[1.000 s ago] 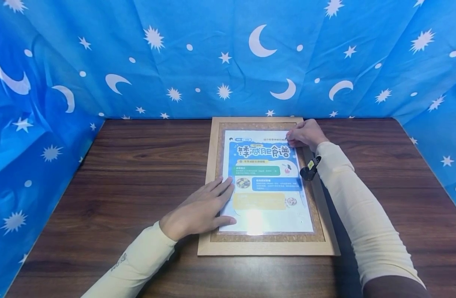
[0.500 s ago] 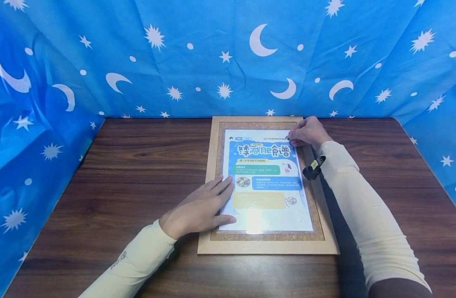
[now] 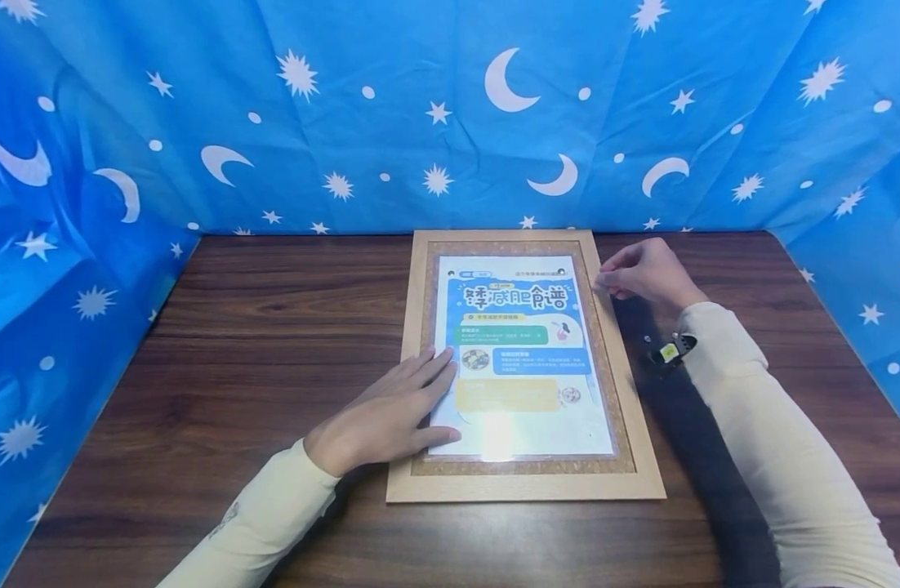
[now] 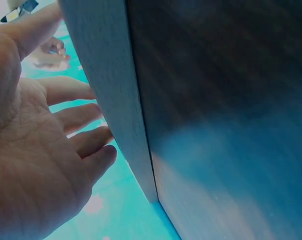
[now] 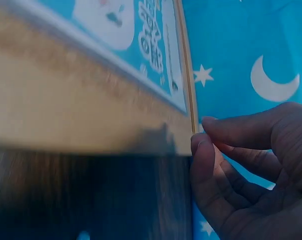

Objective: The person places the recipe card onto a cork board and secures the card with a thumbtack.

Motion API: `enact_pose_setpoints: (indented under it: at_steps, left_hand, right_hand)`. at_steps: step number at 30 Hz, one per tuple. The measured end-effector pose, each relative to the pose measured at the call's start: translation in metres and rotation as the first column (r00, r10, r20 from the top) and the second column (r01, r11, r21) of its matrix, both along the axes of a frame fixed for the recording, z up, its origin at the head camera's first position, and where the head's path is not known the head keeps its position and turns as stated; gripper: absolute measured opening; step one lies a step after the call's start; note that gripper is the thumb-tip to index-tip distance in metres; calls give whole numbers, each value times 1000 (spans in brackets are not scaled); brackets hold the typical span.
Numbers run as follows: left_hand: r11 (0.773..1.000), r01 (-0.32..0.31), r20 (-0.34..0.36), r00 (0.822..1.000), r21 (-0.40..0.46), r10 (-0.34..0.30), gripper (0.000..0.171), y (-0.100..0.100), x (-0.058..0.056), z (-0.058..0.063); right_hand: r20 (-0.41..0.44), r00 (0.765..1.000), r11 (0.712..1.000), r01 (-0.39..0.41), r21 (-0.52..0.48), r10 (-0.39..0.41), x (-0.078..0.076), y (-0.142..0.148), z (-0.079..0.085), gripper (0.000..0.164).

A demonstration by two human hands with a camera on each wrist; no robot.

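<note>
A laminated poster with blue, green and yellow panels lies on a wood-framed cork board. Small dark round pins sit at its two upper corners, the left pin and the right pin. My left hand lies flat with fingers spread over the board's left side, its fingertips on the poster's edge. Just off the board's upper right edge is my right hand, its fingers loosely bent. In the right wrist view the thumb and index fingertips come close together, with nothing visible between them.
The board rests on a dark wood-grain table. A blue cloth with white moons and stars encloses the back and sides. One small shiny object lies right of the board, near the camera on my right wrist.
My right hand has left the poster's upper right corner and moved right, uncovering the dark pin there. My left hand stays in place on the board.
</note>
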State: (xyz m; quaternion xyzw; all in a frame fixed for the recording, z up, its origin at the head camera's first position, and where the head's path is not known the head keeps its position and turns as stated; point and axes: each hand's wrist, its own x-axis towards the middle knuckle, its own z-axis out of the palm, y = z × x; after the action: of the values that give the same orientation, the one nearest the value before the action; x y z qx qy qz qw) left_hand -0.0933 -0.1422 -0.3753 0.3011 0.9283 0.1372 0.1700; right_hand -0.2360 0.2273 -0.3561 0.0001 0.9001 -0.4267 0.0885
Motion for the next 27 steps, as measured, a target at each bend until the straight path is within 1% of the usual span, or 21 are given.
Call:
enact_pose_setpoints:
  at_steps: [3,9,16,21,25,27]
  left_hand:
    - [1000,-4,2,1000,5,4,85,-1,1,0]
    - [1000,-5,-9,1000,21,5,86,-4,5,-1]
    - [1000,-1,-13,1000,24,1,89,-10,10,-1]
    - [1000,0,-12,1000,16,1,91,-12,12,-1]
    - [1000,2,-12,1000,16,-2,92,-12,13,-1]
    - [1000,5,-13,1000,19,-5,92,-12,13,-1]
  right_hand:
    - [-7,1000,999,-10,41,10,7,12,1,27]
    - [4,998,995,-55,79,55,19,35,3,30]
    - [57,995,985,-85,150,77,35,61,0,33]
    - [88,993,984,-92,150,80,45,76,-6,31]
    - [105,992,986,-80,144,66,52,84,-13,27]
    - [110,992,988,-70,137,55,54,87,-17,28]
